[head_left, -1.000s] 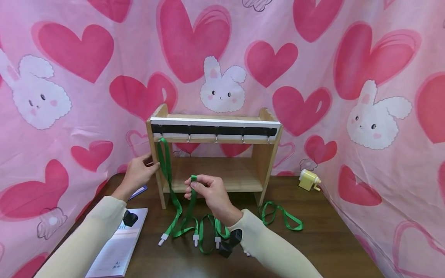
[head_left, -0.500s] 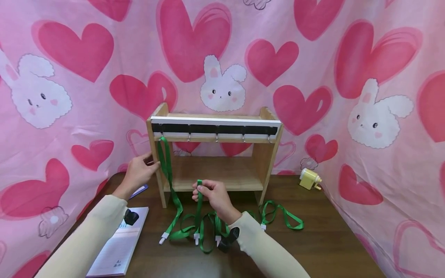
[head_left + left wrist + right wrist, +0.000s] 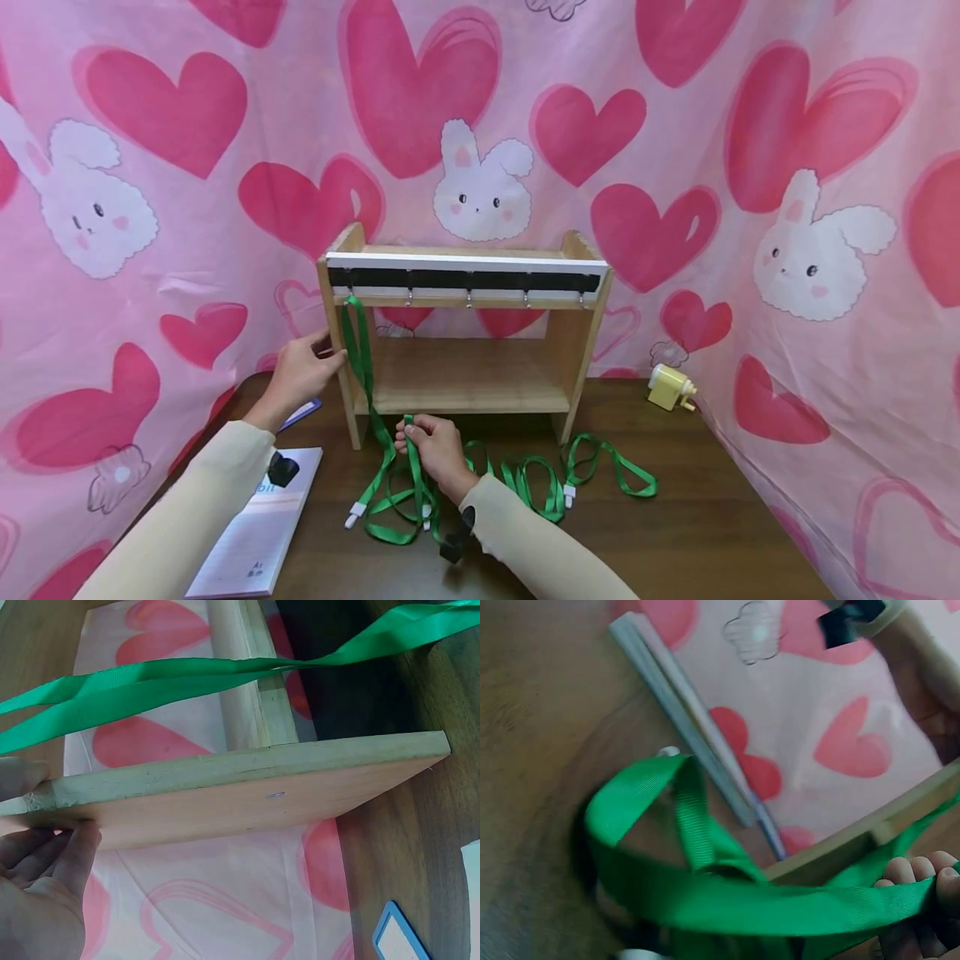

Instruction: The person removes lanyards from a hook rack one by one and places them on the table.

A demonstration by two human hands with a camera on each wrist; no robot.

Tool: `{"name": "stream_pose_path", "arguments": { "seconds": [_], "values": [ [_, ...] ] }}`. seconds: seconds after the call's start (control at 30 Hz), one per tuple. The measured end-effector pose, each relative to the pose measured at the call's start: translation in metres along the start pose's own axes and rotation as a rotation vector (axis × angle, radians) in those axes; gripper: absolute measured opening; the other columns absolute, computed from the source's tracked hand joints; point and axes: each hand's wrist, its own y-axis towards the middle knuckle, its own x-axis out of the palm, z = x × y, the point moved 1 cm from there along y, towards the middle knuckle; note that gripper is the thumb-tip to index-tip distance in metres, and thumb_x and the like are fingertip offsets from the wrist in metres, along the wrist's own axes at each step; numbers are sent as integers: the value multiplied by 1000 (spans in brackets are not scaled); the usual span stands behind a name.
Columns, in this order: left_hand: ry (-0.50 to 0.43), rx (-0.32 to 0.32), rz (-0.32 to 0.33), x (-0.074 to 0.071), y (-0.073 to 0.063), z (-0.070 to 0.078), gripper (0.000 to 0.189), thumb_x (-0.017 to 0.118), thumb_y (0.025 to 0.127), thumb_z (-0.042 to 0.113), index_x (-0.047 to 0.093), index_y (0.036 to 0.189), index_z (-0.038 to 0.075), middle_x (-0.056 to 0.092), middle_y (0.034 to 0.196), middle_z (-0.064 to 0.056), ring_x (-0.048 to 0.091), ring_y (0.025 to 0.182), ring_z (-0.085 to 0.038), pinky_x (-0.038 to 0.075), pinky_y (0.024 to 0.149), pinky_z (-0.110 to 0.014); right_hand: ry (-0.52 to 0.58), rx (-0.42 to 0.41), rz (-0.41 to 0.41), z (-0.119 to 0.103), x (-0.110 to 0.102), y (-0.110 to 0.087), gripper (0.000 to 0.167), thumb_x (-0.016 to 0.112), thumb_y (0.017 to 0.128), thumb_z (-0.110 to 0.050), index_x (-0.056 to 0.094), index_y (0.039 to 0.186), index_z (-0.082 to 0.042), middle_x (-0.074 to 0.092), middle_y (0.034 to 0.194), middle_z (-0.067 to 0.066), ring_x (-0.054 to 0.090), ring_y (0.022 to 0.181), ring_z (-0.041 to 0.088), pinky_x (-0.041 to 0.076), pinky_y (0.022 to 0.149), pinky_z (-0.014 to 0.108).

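Observation:
My left hand [image 3: 302, 371] grips the left side panel [image 3: 225, 796] of a small wooden shelf [image 3: 465, 375], thumb on one face and fingers on the other. In the head view, a green lanyard [image 3: 362, 354] hangs from the leftmost hook of the shelf's black strip, its white clip [image 3: 356, 514] down at the tabletop. Low before the shelf, my right hand [image 3: 441, 454] pinches a second green lanyard [image 3: 817, 909] near its looped end. The rest of that lanyard trails onto the table, where part is hidden behind the hand and wrist.
More green lanyards [image 3: 551, 500] lie in loops right of my right hand. Several hooks [image 3: 470, 300] line the shelf's front rail. A booklet [image 3: 258, 533] lies at the left, a blue-edged item [image 3: 302, 413] behind it. A yellow crank device [image 3: 670, 387] stands far right.
My right hand has gone down with the pinched lanyard, first a little right, then left. More of the lanyards at the right now show. The left hand stays on the panel.

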Motion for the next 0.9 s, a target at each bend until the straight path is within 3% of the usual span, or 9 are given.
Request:
{"name": "stream_pose_path", "arguments": {
  "seconds": [0.47, 0.73, 0.9],
  "values": [
    [1, 33, 10, -2, 0, 4, 59, 62, 100, 19, 42, 153, 4, 59, 141, -27, 64, 122, -47, 57, 92, -54, -47, 58, -2, 32, 1, 6, 24, 60, 100, -6, 71, 114, 9, 78, 101, 12, 77, 85, 17, 65, 74, 28],
    [3, 33, 2, -1, -4, 0, 59, 61, 100, 19, 42, 154, 4, 59, 141, -27, 64, 122, -47, 57, 92, -54, -62, 49, 14, 51, 2, 2, 21, 61, 98, -4, 73, 112, 7, 79, 103, 13, 77, 85, 17, 64, 74, 27],
    [2, 30, 6, 0, -3, 0, 59, 61, 100, 20, 42, 153, 2, 59, 141, -29, 64, 121, -48, 57, 92, -54, -74, 36, 14, 51, 3, 2, 21, 62, 97, -3, 73, 111, 7, 78, 104, 14, 78, 85, 21, 65, 73, 28]
  ]
}}
